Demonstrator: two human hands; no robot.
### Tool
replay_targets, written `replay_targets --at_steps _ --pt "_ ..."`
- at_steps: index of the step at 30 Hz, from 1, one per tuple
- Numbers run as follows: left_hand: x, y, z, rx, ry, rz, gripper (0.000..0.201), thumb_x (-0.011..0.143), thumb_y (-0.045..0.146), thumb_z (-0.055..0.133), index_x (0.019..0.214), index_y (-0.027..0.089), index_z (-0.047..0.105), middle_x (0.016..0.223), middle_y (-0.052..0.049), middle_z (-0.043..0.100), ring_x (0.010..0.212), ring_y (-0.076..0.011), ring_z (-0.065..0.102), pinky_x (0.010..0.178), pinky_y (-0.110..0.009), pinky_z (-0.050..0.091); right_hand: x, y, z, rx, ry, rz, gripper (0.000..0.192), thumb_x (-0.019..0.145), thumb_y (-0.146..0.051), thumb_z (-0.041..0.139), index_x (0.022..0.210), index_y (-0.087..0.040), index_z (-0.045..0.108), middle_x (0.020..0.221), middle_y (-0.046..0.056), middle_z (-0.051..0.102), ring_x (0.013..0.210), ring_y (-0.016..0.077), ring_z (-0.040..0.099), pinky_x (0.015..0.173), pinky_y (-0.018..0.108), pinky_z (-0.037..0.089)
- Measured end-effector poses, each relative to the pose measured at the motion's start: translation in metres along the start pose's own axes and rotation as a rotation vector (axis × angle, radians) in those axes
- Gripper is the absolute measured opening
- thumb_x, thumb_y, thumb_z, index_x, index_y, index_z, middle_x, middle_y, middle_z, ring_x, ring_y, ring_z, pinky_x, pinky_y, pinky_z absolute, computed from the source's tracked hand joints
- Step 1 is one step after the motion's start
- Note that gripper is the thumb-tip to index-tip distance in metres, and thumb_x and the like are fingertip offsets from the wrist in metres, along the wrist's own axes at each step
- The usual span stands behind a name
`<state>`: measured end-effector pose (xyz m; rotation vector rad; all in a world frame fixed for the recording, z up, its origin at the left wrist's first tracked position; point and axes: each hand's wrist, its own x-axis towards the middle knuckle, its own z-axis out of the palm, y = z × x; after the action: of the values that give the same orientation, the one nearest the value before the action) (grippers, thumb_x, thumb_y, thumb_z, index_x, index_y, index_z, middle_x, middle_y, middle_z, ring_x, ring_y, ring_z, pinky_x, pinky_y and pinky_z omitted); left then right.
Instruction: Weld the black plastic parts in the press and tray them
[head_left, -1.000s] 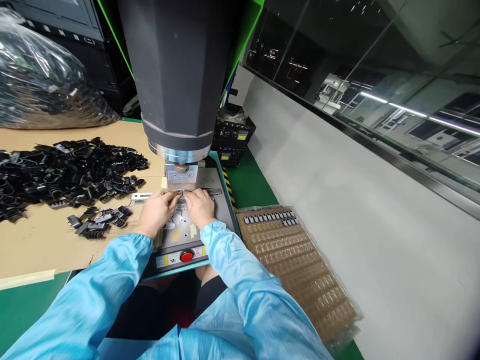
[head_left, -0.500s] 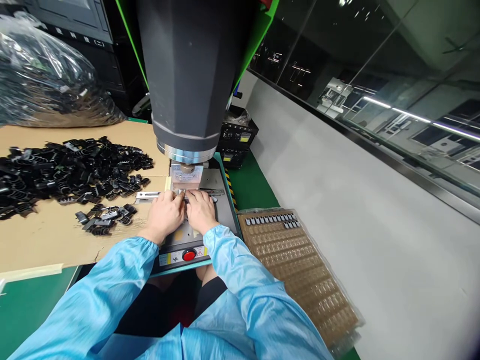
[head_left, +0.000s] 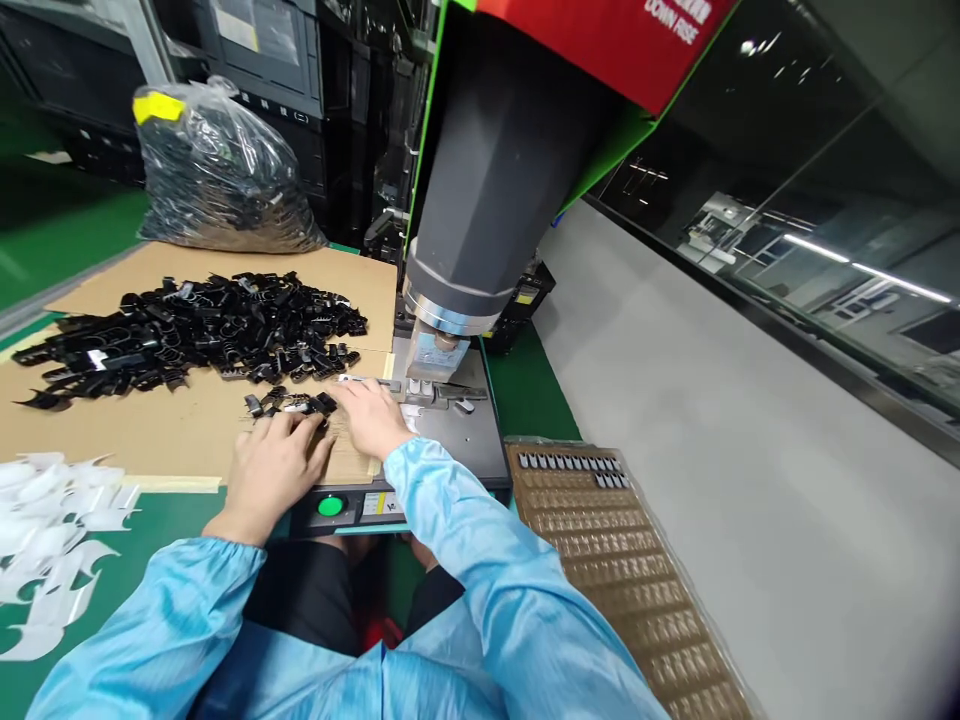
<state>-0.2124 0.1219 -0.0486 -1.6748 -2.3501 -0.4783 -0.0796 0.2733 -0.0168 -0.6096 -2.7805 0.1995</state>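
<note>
Here the left hand (head_left: pixel 271 468) lies flat and loose on the cardboard (head_left: pixel 150 430), fingertips touching a small cluster of black clips (head_left: pixel 289 403). The right hand (head_left: pixel 373 417), holding nothing, rests beside them, near the press head (head_left: pixel 480 220). Bare cardboard stays free to the left.

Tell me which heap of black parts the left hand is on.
The small cluster of black parts at the cardboard's near edge, under the left hand's fingertips. The big pile lies farther back; the bagged lot sits behind that.

Shiny light-blue long sleeves (head_left: pixel 480 560) gathered at the cuffs, bare hands (head_left: pixel 274 465), black clothing underneath
</note>
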Motion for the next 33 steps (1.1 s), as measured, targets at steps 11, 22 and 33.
replay_targets --at_steps 11,22,33 --pt "0.013 0.006 0.005 -0.002 0.009 -0.001 0.042 0.110 0.050 0.042 0.110 0.020 0.071 0.116 -0.019 0.070 0.105 -0.0381 0.061 0.083 -0.048 0.039 0.011 0.003 0.004 -0.213 -0.097 0.051 0.037 0.104 -0.047 0.074 0.128 -0.019 0.071 0.126 0.014 0.070 0.126 0.0321 0.054 0.109 0.047 0.046" --pt "0.012 0.002 -0.007 -0.038 0.083 -0.039 0.039 0.113 0.047 0.040 0.111 0.021 0.068 0.105 -0.014 0.073 0.102 -0.0351 0.064 0.081 -0.046 0.034 -0.014 0.009 0.007 -0.152 -0.064 0.161 0.037 0.103 -0.051 0.076 0.120 -0.020 0.066 0.121 0.012 0.065 0.116 0.0289 0.060 0.102 0.042 0.052" --pt "0.001 0.018 0.001 -0.041 -0.069 0.125 0.032 0.110 0.041 0.047 0.112 0.021 0.072 0.107 -0.012 0.076 0.098 -0.0342 0.067 0.086 -0.048 0.039 -0.037 0.017 -0.002 0.017 -0.165 -0.036 0.029 0.099 -0.027 0.078 0.118 -0.020 0.058 0.119 0.010 0.065 0.116 0.0286 0.059 0.106 0.043 0.049"
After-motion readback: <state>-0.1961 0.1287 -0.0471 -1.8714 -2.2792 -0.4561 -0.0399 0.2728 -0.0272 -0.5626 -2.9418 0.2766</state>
